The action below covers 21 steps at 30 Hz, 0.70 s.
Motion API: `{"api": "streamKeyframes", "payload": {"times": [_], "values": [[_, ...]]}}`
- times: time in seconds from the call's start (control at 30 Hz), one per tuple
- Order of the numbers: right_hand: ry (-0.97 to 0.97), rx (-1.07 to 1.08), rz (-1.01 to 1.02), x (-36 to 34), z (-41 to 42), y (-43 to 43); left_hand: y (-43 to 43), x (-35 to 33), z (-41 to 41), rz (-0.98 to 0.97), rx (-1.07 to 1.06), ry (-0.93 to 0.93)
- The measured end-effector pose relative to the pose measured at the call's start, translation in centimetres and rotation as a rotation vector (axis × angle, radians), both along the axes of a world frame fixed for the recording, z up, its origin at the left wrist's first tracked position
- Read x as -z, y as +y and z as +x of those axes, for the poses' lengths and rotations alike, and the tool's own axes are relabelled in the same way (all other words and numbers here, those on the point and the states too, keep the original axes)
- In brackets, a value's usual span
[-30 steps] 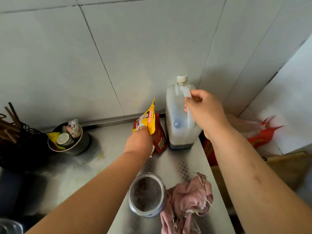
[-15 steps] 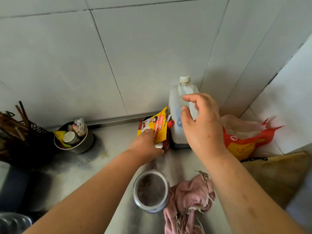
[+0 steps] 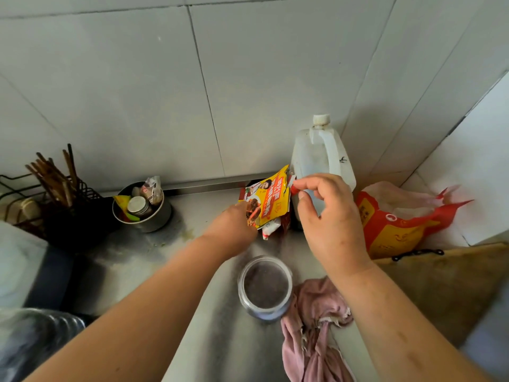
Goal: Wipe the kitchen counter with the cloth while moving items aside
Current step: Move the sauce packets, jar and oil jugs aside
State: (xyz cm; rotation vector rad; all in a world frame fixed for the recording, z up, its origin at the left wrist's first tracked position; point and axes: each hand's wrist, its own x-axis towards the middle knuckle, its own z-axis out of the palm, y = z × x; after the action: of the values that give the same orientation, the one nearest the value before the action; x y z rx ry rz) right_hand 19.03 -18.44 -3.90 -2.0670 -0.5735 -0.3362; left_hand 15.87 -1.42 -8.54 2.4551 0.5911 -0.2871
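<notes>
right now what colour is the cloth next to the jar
The cloth is dusty pink with pale frayed edges; head view.

Print on yellow packet [image 3: 268, 201], red bag [image 3: 391, 230] — blurred, unreadable

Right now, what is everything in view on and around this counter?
counter: one, steel, under everything
jug: one, white, back wall
packets: several, yellow-red, beside jug
jar: one, clear, front centre
cloth: one, pink, beside jar
bowl: one, metal, back left
chopsticks: bunch, brown, far left
bag: one, red-yellow, right corner
board: one, wooden, right edge
left hand: holds the packets
right hand: at the packets' top corner
</notes>
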Motion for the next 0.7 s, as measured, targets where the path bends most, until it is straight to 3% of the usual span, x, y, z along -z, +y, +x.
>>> {"api": "streamKeyframes", "payload": {"times": [0.1, 0.17, 0.23, 0.3, 0.4, 0.5, 0.7], "values": [[0.097, -0.013, -0.009, 1.3, -1.9, -0.9, 0.5, -0.5, -1.6, -0.015, -0.018, -0.026], [0.301, -0.1, -0.046, 2.1, -3.4, -1.5, 0.8, -1.0, -3.0, -0.064, -0.044, -0.053], [0.514, -0.234, -0.238, 3.3, -5.2, -1.9, 1.0, -1.3, -5.0, -0.148, -0.082, -0.073], [0.595, -0.327, -0.493, 4.8, -7.2, -1.9, 1.3, -1.3, -7.0, -0.232, -0.124, -0.083], [0.486, -0.275, -0.657, 6.7, -9.0, -1.0, 1.3, -0.9, -9.5, -0.304, -0.16, -0.081], [0.372, -0.091, -0.569, 7.5, -9.2, -0.4, 1.3, -0.5, -11.5, -0.332, -0.151, -0.051], [0.408, 0.18, -0.428, 7.7, -7.0, -1.0, 1.3, -0.3, -14.4, -0.313, -0.096, -0.025]]}}
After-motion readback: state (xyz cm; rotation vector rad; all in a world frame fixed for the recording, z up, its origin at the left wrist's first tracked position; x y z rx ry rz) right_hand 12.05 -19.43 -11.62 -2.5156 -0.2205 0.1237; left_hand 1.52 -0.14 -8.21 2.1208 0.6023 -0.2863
